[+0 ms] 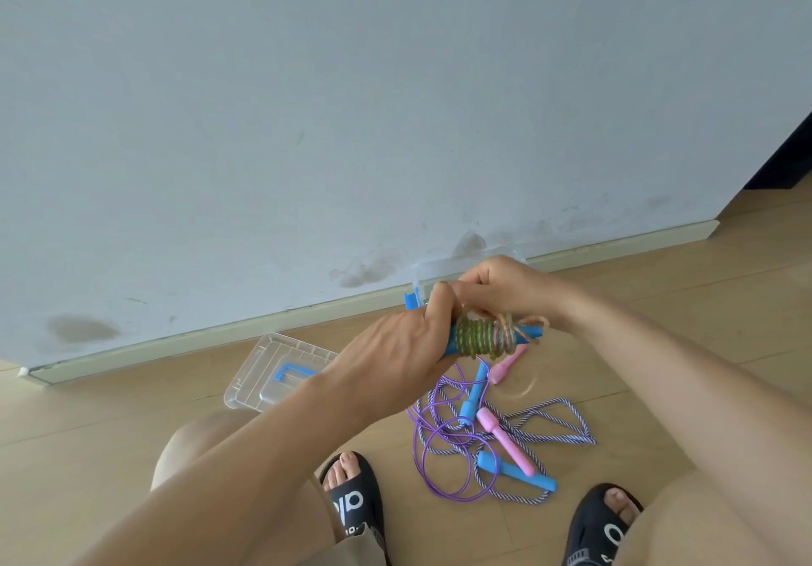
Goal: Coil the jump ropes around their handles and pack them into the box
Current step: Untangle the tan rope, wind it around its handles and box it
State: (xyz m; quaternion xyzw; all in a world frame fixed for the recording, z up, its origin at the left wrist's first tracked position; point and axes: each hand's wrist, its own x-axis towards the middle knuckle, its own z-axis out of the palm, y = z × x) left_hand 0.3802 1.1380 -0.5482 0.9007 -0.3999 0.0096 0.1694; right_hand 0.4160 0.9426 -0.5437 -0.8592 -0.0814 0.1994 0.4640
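Note:
My left hand grips a pair of blue handles with a green and orange jump rope coiled tightly round them. My right hand pinches the rope's loose end just above the coil. Below on the floor lie two loose ropes in a tangle: a thin purple rope with blue handles and a striped purple-white rope with pink handles. The clear plastic box with a blue latch stands by the wall, mostly hidden behind my hands.
The box's clear lid with a blue handle lies on the wooden floor to the left. A white wall with a skirting board runs across behind. My feet in black slippers stand at the bottom, either side of the tangle.

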